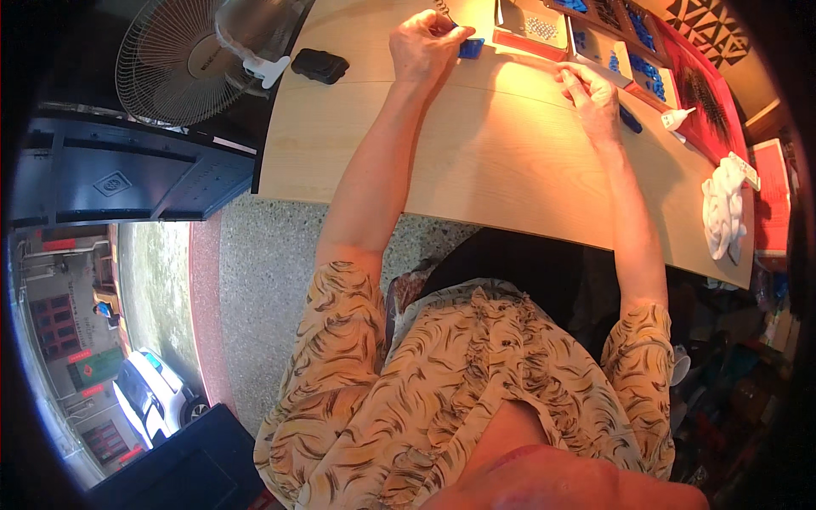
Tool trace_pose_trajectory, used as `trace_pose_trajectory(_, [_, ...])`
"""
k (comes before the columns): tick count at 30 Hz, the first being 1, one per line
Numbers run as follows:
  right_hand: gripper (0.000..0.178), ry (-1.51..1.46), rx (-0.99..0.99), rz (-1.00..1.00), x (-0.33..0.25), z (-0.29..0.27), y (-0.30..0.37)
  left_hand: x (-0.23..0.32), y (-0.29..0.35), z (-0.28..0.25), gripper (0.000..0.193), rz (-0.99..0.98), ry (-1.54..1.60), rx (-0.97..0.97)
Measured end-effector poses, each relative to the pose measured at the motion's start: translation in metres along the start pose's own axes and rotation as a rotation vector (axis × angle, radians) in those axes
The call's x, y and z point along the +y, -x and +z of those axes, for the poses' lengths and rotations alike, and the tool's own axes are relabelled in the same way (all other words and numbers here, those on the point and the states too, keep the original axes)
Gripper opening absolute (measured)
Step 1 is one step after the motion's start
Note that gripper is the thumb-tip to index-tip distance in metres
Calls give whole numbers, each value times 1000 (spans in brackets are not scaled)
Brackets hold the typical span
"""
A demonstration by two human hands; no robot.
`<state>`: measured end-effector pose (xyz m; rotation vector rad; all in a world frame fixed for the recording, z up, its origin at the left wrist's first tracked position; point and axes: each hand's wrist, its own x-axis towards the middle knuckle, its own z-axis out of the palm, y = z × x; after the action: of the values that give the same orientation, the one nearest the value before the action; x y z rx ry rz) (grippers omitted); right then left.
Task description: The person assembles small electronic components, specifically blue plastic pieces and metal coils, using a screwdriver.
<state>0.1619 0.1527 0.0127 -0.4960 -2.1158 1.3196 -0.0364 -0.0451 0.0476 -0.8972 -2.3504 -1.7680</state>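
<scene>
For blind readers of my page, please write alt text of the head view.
A person works at a pale wooden table, the grip of the left hand at a dark coil by a small blue piece, the right hand near trays of silver beads and blue parts.

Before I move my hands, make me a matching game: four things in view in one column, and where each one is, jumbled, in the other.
1. Fan
2. Silver beads
3. White cloth
4. Left hand

A. Near the table's right end
B. Next to a flat blue piece
C. Past the table's left edge
D. In a small box

Right pairs: 1-C, 2-D, 3-A, 4-B.
</scene>
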Motion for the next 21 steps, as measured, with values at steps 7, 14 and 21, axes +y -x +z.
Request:
trace_pose_trajectory(7, [21, -23, -4, -29, 1, 1, 2, 12, -4, 3, 32, 95, -165, -25])
trace_pose_trajectory(14, [21, -26, -20, -47, -8, 4, 3, 7, -12, 16, 23, 382, -191, 10])
trace_pose_trajectory(21, [20, 3, -16, -64, -4, 2, 2, 0, -19, 21, 27, 536, -240, -5])
